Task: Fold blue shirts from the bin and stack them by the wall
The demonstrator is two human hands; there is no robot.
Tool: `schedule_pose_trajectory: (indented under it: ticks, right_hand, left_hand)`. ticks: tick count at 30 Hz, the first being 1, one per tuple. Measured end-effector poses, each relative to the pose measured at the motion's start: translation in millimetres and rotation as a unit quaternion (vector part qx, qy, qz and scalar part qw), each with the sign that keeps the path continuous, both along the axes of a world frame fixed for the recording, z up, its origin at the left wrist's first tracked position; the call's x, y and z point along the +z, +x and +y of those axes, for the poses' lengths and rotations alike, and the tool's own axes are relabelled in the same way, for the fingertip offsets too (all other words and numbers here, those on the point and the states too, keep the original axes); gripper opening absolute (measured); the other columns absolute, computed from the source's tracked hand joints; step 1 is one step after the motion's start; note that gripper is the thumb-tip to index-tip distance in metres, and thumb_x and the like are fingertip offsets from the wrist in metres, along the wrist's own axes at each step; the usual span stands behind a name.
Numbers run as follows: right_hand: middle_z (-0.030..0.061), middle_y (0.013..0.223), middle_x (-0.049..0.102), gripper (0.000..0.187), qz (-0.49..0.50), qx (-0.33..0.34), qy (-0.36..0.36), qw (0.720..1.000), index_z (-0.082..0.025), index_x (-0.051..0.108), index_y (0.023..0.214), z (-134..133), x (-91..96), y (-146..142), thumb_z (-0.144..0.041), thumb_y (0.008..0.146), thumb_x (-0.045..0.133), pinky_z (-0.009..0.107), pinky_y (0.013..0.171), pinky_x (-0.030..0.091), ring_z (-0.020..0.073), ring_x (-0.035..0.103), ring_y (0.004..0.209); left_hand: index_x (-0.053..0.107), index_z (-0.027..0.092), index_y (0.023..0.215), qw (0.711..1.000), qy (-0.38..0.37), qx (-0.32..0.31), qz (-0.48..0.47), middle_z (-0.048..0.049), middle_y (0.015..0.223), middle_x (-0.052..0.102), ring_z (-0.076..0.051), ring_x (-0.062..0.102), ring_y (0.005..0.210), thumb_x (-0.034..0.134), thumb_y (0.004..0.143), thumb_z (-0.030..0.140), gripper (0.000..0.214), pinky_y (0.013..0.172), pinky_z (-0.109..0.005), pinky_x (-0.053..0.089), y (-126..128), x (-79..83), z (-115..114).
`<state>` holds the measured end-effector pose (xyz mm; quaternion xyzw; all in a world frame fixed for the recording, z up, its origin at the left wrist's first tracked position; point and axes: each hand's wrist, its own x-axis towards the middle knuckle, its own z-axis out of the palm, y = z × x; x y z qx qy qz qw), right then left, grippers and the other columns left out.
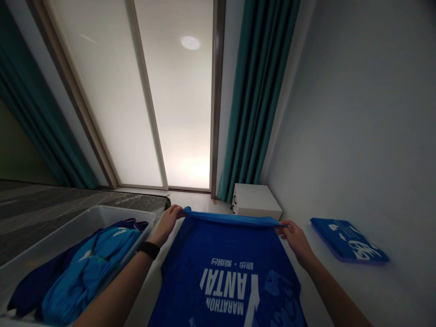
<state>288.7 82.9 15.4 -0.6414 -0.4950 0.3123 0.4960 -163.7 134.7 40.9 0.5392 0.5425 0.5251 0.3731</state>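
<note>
A blue printed shirt is stretched out before me, its white lettering upside down from where I look. My left hand pinches the far left corner of its edge, and a black band circles that wrist. At the far right corner, my right hand grips the same edge, which is pulled taut and folded over between the two hands. The near part of the shirt runs out of the bottom of the view.
Left of me stands a translucent plastic bin with blue and dark clothes inside. Folded blue clothing lies at the right by the wall. A white cabinet stands beyond the shirt, near a teal curtain and frosted sliding doors.
</note>
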Motion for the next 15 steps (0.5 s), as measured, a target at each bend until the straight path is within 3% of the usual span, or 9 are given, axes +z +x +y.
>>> schedule_pose_trajectory:
  ticks: [4,8,12,15]
  right_hand:
    - [0.0042,0.066,0.068,0.033,-0.064,-0.013,-0.014,0.998,-0.022,0.054,0.072,-23,-13.6,3,-0.052,0.080,0.041,0.030,0.057,0.043,0.0201,0.062,0.061]
    - [0.0002,0.051,0.056,0.040,-0.200,-0.017,-0.041,0.979,-0.024,0.044,0.055,-36,-29.9,-1,-0.058,0.078,0.042,0.029,0.054,0.034,0.0170,0.052,0.052]
    - [0.0002,0.052,0.055,0.037,-0.295,-0.034,-0.065,0.953,-0.024,0.042,0.052,-39,-43.3,-2,-0.052,0.077,0.044,0.029,0.055,0.032,0.0167,0.052,0.053]
    - [-0.0003,0.055,0.058,0.030,-0.305,-0.035,-0.082,0.948,-0.025,0.044,0.058,-37,-49.1,3,-0.047,0.079,0.047,0.028,0.056,0.033,0.0171,0.055,0.055]
  left_hand:
    - [0.056,0.019,0.066,0.993,-0.026,0.000,0.119,-0.0004,0.061,0.064,-0.020,0.065,0.064,0.056,0.075,0.054,0.036,0.066,-0.031,0.047,-10,-16.2,-19]
    - [0.054,0.019,0.060,0.973,-0.049,-0.009,0.225,0.0022,0.053,0.056,-0.017,0.055,0.055,0.057,0.070,0.053,0.035,0.054,-0.026,0.037,-13,-30.9,-36]
    - [0.058,0.019,0.075,0.965,-0.044,0.001,0.259,0.0002,0.065,0.063,-0.019,0.060,0.064,0.056,0.070,0.043,0.025,0.060,-0.027,0.041,-12,-37.8,-47]
    - [0.057,0.018,0.091,0.966,-0.044,0.015,0.253,0.0004,0.069,0.064,-0.019,0.062,0.066,0.051,0.074,0.039,0.028,0.061,-0.027,0.042,-12,-39.3,-51]
